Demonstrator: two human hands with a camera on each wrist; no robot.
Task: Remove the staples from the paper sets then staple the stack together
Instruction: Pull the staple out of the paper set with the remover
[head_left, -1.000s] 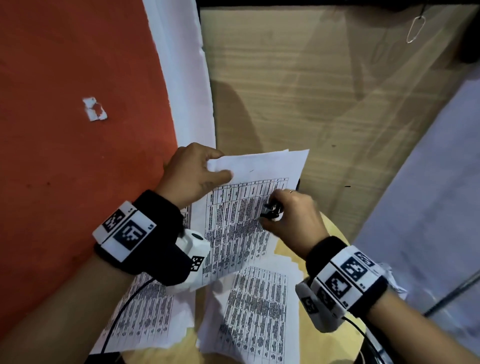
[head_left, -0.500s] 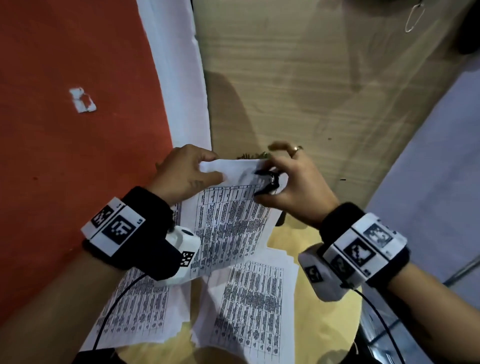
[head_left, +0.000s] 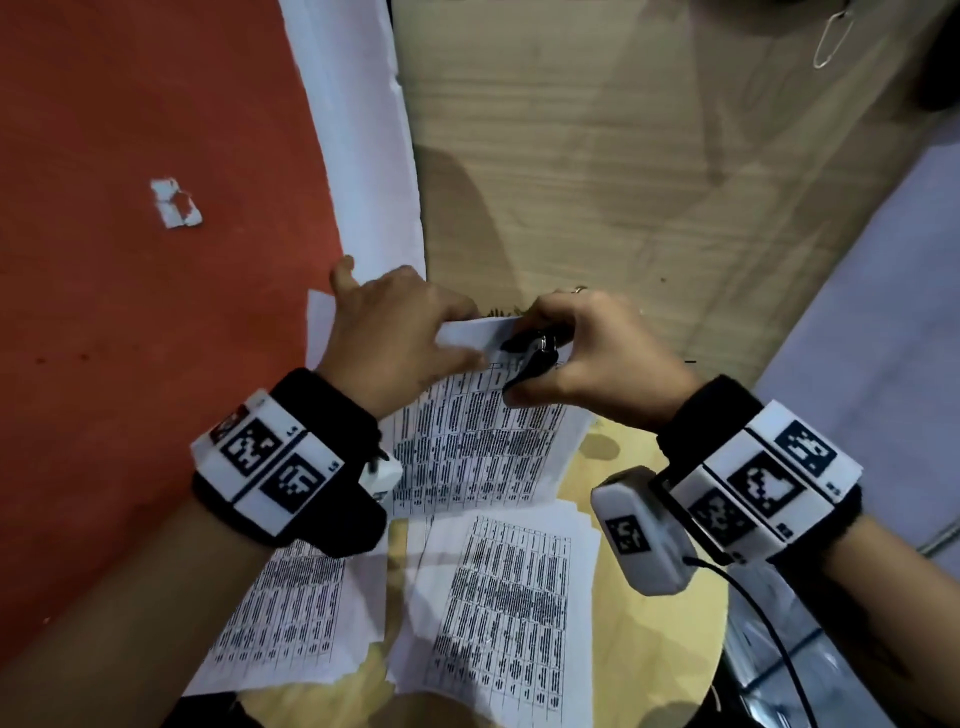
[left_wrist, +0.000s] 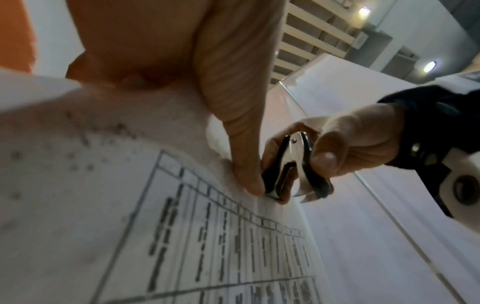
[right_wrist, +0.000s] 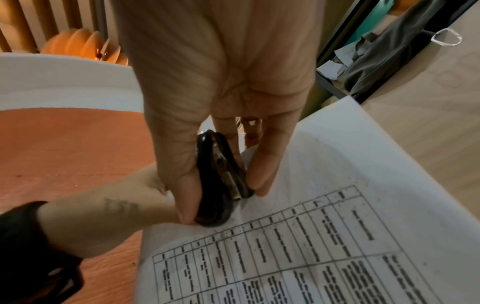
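Both hands (head_left: 400, 332) shifted; staple remover (head_left: 535, 353) half hidden.

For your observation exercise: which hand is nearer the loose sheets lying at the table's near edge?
Left. The left hand holds a paper set almost directly above the loose sheets; the right hand, gripping the staple remover, sits farther right.

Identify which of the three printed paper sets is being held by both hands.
The paper set farthest from the person, gripped by the left hand; the right hand presses the staple remover on it.
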